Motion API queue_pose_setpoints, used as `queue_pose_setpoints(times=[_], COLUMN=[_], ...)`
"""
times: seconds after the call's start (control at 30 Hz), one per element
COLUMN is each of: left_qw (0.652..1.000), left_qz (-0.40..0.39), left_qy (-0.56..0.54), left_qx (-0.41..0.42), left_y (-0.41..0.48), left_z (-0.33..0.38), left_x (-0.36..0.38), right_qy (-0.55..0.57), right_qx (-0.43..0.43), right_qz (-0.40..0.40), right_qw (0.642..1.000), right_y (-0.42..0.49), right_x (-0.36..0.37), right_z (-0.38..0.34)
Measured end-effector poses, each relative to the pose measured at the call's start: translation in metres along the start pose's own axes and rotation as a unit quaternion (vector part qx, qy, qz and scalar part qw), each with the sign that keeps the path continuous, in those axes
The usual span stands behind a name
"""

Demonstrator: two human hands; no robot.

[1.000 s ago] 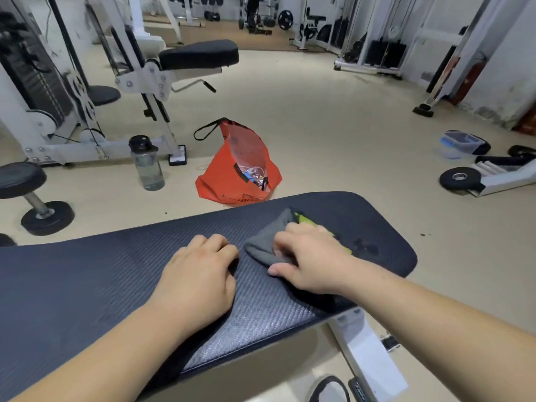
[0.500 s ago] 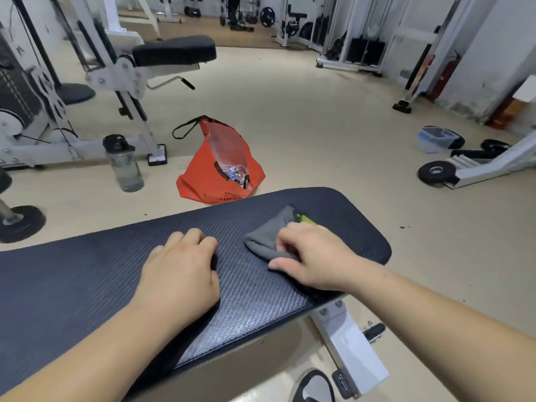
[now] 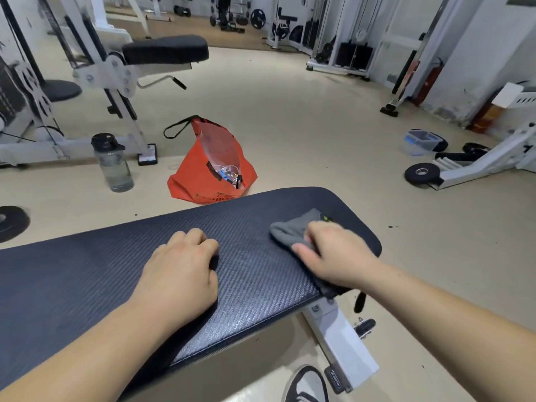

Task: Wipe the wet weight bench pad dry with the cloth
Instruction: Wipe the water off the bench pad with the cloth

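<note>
The dark textured bench pad [image 3: 87, 271] runs from the lower left to a rounded end at the right. A grey cloth [image 3: 293, 230] with a bit of yellow-green at its far edge lies near that end. My right hand [image 3: 336, 256] covers most of the cloth, fingers curled over it and thumb against its near edge. My left hand [image 3: 179, 268] rests on the middle of the pad with its fingers curled under, holding nothing. No water drops are plainly visible on the pad.
An orange bag [image 3: 208, 169] and a water bottle [image 3: 113, 163] stand on the floor beyond the pad. The white bench frame [image 3: 342, 340] and my shoe [image 3: 307, 384] are below its right end. A weight plate [image 3: 422, 172], a plastic container [image 3: 420, 140] and gym machines stand farther off.
My right hand has slid the cloth away from my left hand toward the pad's right end. The left hand stays put. The dark wet mark near the end no longer shows.
</note>
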State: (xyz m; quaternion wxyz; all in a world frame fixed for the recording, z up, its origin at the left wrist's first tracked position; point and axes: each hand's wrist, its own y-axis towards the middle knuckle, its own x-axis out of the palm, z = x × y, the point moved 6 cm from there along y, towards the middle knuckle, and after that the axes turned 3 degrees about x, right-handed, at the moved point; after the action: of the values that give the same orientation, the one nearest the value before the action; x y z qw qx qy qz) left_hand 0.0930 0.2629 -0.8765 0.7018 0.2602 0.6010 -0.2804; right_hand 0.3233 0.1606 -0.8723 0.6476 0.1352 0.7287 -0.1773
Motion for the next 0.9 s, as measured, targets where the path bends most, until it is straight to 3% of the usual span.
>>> queue_pose_setpoints(times=[0.1,0.23,0.37,0.5,0.7,0.8,0.9], left_qw=[1.0,0.999,0.999,0.998,0.996,0.994,0.993], left_qz=[0.003,-0.006,0.003,0.018,0.043,0.046,0.046], left_qy=[-0.014,-0.024,-0.037,-0.056,-0.071,-0.081,-0.089], left_qx=[0.015,0.021,0.009,-0.002,-0.037,-0.049,-0.057], left_y=[-0.003,-0.006,-0.008,-0.007,-0.008,-0.011,-0.015], left_z=[0.002,-0.002,-0.01,-0.016,-0.04,-0.051,-0.057], left_x=[0.001,0.0,-0.005,-0.013,-0.023,-0.024,-0.026], right_qy=[-0.017,-0.011,-0.07,-0.067,-0.029,-0.042,-0.08], right_qx=[0.128,0.227,0.143,0.009,-0.188,-0.167,-0.028], right_qz=[0.077,0.075,0.031,0.01,-0.004,0.043,0.085], right_qw=[0.989,0.971,0.987,0.998,0.982,0.984,0.993], right_y=[0.014,0.018,0.012,-0.017,-0.054,-0.022,0.032], right_x=[-0.006,-0.003,0.0,0.002,0.016,0.011,0.002], right_z=[0.054,0.084,0.036,-0.06,-0.18,-0.163,-0.096])
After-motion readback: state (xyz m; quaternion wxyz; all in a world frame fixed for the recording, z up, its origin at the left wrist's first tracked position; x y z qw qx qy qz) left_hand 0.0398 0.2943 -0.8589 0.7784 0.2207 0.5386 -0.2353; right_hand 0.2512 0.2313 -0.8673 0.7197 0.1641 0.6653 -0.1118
